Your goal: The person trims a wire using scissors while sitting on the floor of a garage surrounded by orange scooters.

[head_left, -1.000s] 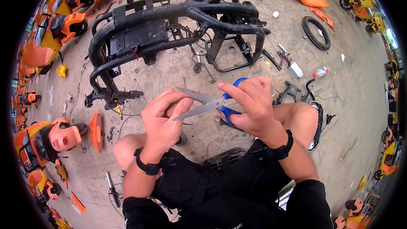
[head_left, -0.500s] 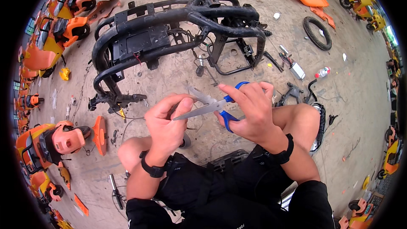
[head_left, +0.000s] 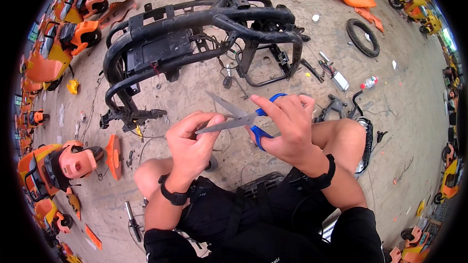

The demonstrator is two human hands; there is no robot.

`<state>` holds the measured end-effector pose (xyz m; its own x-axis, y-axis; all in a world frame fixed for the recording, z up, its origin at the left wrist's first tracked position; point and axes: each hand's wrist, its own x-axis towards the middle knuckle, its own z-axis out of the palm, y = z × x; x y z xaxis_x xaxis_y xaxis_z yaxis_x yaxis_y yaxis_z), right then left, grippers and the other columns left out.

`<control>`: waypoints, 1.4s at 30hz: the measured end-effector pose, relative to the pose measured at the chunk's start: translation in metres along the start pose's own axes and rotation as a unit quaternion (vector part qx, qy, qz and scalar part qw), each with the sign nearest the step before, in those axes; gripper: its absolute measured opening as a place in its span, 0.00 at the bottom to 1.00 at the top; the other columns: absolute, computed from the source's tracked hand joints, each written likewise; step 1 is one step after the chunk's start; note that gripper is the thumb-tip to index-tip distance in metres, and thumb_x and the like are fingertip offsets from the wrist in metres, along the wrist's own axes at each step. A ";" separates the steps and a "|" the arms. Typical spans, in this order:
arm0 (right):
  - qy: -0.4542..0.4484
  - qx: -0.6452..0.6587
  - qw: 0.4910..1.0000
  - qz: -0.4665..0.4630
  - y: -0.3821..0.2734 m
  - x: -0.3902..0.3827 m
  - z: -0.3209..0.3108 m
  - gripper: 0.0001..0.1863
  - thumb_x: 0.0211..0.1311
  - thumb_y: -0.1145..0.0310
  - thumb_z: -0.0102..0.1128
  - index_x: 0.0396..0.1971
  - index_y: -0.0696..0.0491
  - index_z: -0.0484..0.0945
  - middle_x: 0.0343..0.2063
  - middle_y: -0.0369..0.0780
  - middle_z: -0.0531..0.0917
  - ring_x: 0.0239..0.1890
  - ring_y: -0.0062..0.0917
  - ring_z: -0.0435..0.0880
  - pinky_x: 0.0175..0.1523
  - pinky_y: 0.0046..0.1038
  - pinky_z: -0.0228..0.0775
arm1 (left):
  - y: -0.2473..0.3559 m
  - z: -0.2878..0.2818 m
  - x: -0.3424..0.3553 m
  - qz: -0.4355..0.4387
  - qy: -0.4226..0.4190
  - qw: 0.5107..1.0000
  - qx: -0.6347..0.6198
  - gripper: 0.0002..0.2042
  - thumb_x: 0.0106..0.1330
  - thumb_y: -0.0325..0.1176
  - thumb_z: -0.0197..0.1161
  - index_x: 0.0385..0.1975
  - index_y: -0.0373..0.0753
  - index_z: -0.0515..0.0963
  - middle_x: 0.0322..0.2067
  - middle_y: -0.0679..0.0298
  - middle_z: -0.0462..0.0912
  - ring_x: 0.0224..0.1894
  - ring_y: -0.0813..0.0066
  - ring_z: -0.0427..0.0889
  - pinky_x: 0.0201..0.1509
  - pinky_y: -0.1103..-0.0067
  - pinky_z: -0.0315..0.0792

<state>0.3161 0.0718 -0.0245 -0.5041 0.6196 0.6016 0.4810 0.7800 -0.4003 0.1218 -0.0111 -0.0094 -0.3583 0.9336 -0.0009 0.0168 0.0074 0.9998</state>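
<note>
Your right hand [head_left: 287,122] is wrapped on the blue loops of the scissors [head_left: 251,118], so the scissors sit between your two hands. Their blades are spread apart and point at your left hand [head_left: 190,139]. There, your thumb and finger pinch together on what looks like a thin dark strand [head_left: 229,116]; it is too small to tell more. The lower blade crosses your left fingers, but I can't tell if it touches them.

The scissors look light, hard and stiff, so hold them by the loops and keep skin off the blades. The strand is probably light, bendy and easy to lose, so pinch it firmly, away from the blades.

Beyond both hands, a big black metal frame [head_left: 180,19] stands on the floor [head_left: 409,112]. Right of your right hand lies a bottle [head_left: 369,83], and farther out, a black tyre [head_left: 354,41]. Left of your left hand is an orange piece [head_left: 113,157].
</note>
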 end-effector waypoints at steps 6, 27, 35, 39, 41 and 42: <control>0.012 0.004 1.000 0.006 -0.001 -0.001 0.006 0.32 0.37 0.63 0.77 0.49 0.49 0.80 0.28 0.29 0.79 0.32 0.22 0.77 0.45 0.31 0.54 | -0.005 -0.002 0.000 0.020 -0.004 1.000 0.003 0.04 0.62 0.21 0.66 0.35 0.29 0.84 0.24 0.71 0.77 0.23 0.92 0.66 0.23 0.89 0.55; -0.047 0.027 0.997 0.054 0.006 -0.011 0.015 0.24 0.42 0.57 0.78 0.41 0.49 0.82 0.19 0.28 0.80 0.21 0.18 0.77 0.36 0.27 0.58 | -0.004 0.003 0.005 0.019 0.028 0.995 0.092 0.05 0.60 0.23 0.69 0.33 0.29 0.84 0.20 0.72 0.75 0.20 0.92 0.64 0.22 0.88 0.55; -0.091 0.092 0.987 0.092 0.009 -0.015 0.015 0.24 0.43 0.57 0.77 0.42 0.50 0.83 0.23 0.30 0.83 0.23 0.19 0.81 0.32 0.25 0.60 | -0.004 0.004 0.007 0.059 0.019 0.986 0.154 0.05 0.58 0.21 0.69 0.33 0.29 0.84 0.18 0.71 0.72 0.20 0.89 0.64 0.22 0.86 0.55; -0.083 0.103 0.987 0.088 0.009 -0.014 0.013 0.25 0.44 0.57 0.77 0.42 0.51 0.82 0.24 0.32 0.84 0.23 0.21 0.81 0.30 0.25 0.65 | -0.004 0.001 0.006 0.101 0.016 0.978 0.181 0.06 0.56 0.21 0.71 0.33 0.29 0.84 0.17 0.69 0.73 0.20 0.88 0.65 0.22 0.85 0.56; -0.069 0.110 0.988 0.087 0.008 -0.013 0.014 0.24 0.44 0.57 0.77 0.42 0.51 0.82 0.25 0.33 0.84 0.22 0.21 0.81 0.29 0.25 0.68 | -0.005 0.001 0.007 0.108 0.020 0.979 0.174 0.07 0.55 0.21 0.71 0.33 0.30 0.85 0.17 0.69 0.73 0.20 0.88 0.66 0.22 0.85 0.56; -0.062 0.115 0.987 0.089 0.006 -0.013 0.015 0.24 0.45 0.58 0.77 0.42 0.52 0.82 0.25 0.34 0.84 0.22 0.22 0.80 0.29 0.25 0.69 | -0.005 0.002 0.007 0.112 0.022 0.979 0.171 0.07 0.55 0.21 0.72 0.33 0.30 0.85 0.17 0.69 0.73 0.20 0.87 0.66 0.22 0.85 0.57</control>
<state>0.3150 0.0701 -0.0453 -0.5173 0.7430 0.4247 0.4013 0.6489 -0.6464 0.1210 -0.0044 -0.0146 -0.3491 0.9094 0.2261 0.4079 -0.0698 0.9104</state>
